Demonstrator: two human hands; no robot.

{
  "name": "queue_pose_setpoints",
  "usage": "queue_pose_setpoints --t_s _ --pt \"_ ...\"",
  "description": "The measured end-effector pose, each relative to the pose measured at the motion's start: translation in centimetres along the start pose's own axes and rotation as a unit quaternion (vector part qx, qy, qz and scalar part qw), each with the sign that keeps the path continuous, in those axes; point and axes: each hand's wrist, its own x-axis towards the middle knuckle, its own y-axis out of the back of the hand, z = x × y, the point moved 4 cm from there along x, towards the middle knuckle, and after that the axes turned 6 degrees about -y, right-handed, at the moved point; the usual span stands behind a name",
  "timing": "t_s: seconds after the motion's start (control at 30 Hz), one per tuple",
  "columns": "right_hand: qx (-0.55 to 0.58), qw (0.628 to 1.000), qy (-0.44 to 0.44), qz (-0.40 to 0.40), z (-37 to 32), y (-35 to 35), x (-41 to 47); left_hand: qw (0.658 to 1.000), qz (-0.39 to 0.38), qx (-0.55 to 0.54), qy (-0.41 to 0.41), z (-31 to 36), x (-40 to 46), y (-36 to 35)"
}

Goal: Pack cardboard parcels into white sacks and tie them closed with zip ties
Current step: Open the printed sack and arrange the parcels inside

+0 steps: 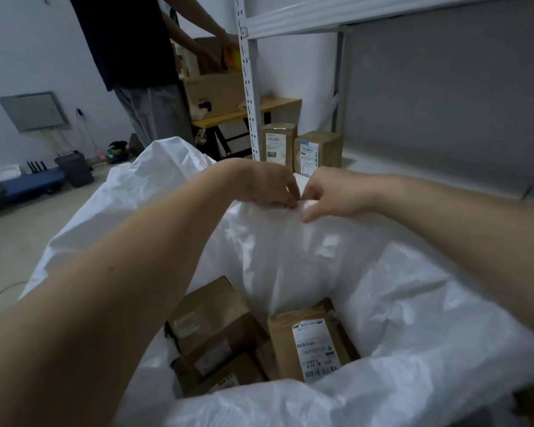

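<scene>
Sack (398,303): white, mouth wide open, fills the lower half of the view; far rim raised, near rim slumped low.
Rack (250,87): grey metal upright with slotted holes, just beyond the sack's far rim; shelf beam overhead at upper right.
Bystander (136,57): dark top, grey trousers, stands at upper left, hands at cartons on a yellow table (278,104).
Parcels in sack (309,346): several brown cardboard boxes at the bottom, packed against one another; the right one stands tilted, label facing up.
Parcels on shelf (316,152): two labelled boxes side by side behind the hands, beside the upright.
Left hand (259,183): fingers curled, fingertips pinching the far rim of the sack at its centre.
Right hand (333,192): fingers curled, thumb and fingers pinching the same rim; touching or almost touching the left hand.
Open room: floor to the left of the sack is bare concrete; a blue trolley (34,183) stands well apart at far left.
Labels: white shipping labels with barcodes on the parcels; text too blurred to read.
</scene>
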Motion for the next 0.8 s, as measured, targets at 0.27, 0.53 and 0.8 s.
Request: queue_pose_setpoints --t_s 0.27,0.53,0.8 --pt "0.337 0.9 -0.168 -0.22 6.0 -1.6 -2.1 0.995 0.024 0.095 -0.001 -2.2 -2.5 1.6" --pt "0.313 0.898 -0.207 -0.23 7.9 -1.3 -4.4 0.997 -0.058 0.0 -0.043 0.7 -4.6 0.8" --pt "0.135 0.964 -0.204 -0.105 6.7 0.1 -7.1 0.992 0.068 0.1 -0.033 2.4 -5.5 -0.1"
